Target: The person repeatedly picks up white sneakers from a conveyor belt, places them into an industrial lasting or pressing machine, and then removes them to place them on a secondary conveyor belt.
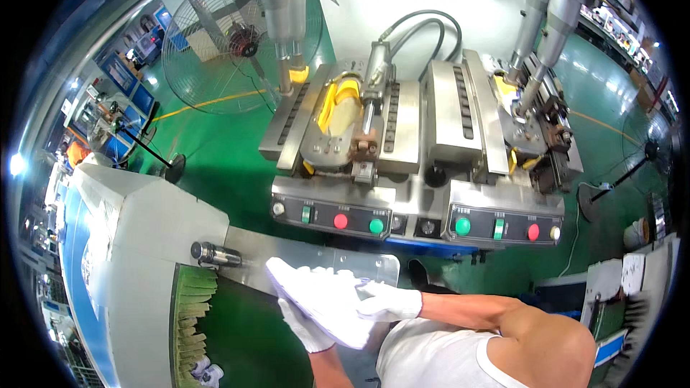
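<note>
A white sneaker [321,300] is held tilted in front of my body, over a metal shelf [379,264]. My left hand [305,328], in a white knitted glove, supports it from the lower left side, with its fingers partly behind the shoe. On the shoe's right side, my right hand [388,303], gloved the same way, grips the upper near the opening, fingers curled on it. Glare washes out the shoe's details.
Ahead stands a two-station press with two control panels [330,215] and metal moulds [343,121]. A dark cylinder [215,253] lies at the shelf's left end. A machine housing with green strips [194,309] is at left. A caged fan [241,43] stands behind it.
</note>
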{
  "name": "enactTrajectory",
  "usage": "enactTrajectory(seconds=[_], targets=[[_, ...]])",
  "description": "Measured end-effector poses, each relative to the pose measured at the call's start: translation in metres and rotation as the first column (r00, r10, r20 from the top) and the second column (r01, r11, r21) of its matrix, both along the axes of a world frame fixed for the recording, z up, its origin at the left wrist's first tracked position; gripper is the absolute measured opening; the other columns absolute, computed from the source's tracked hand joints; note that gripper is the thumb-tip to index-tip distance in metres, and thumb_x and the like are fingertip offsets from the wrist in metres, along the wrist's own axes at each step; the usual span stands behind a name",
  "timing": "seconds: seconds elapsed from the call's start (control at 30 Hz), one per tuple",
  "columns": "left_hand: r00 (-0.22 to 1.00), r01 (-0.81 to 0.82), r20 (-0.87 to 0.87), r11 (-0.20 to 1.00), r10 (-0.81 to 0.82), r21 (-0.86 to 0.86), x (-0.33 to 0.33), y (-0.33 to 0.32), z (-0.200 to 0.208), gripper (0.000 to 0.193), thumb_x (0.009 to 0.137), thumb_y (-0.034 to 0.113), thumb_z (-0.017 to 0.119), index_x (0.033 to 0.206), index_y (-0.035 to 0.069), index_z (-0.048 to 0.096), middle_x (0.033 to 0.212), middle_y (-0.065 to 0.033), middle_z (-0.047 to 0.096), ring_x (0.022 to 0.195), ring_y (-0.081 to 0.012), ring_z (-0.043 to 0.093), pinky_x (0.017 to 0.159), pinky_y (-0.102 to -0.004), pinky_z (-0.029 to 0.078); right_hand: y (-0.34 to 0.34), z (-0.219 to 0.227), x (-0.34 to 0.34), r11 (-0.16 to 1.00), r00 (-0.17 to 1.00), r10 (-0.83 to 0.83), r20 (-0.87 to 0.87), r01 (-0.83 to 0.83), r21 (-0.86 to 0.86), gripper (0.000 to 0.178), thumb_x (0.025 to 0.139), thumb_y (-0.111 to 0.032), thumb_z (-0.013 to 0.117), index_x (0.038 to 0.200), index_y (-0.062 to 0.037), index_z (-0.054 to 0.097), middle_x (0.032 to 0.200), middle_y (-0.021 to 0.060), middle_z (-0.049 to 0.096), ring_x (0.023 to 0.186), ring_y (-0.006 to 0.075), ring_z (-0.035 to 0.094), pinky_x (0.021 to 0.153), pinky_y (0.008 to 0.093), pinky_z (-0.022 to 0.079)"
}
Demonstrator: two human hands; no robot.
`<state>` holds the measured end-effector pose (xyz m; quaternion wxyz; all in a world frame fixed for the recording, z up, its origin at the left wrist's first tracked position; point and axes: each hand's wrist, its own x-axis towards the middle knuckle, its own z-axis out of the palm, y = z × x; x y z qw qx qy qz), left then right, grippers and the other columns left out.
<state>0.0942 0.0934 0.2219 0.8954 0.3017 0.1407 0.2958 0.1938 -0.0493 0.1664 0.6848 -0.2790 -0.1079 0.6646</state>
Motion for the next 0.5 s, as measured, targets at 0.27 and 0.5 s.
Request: enactTrajectory(seconds=[0.27, 0.5], targets=[[0.968, -0.032, -0.218, 0.924, 0.124, 0.381, 0.139, -0.019, 0.039, 0.073, 0.104, 0.050, 0.051, 0.154, -0.001, 0.034, 0.148, -0.0195, 0.050, 0.134, -0.0319, 0.052, 0.114, -0.0439, 0.040, -0.038, 0.070, 0.134, 0.980, 0.986, -0.166, 0.033, 0.168, -0.108, 0.033, 0.088, -0.007, 0.069, 0.120, 0.0016, 0.062, 0.080, 0.0035, 0.065, 0.053, 0.0069, 0.054, 0.039, 0.0200, 0.035], [0.868, -0.038, -0.365, 0.777, 0.338, 0.628, 0.138, -0.003, -0.003, 0.062, 0.101, 0.003, 0.053, 0.155, -0.003, 0.023, 0.150, -0.0272, 0.045, 0.138, -0.0317, 0.049, 0.115, -0.0414, 0.039, 0.069, 0.080, 0.244, 0.758, 0.751, -0.649, 0.122, 0.652, 0.020, 0.051, 0.089, -0.001, 0.071, 0.137, -0.0053, 0.052, 0.117, 0.0075, 0.065, 0.107, 0.0201, 0.065, 0.094, 0.0359, 0.055]])
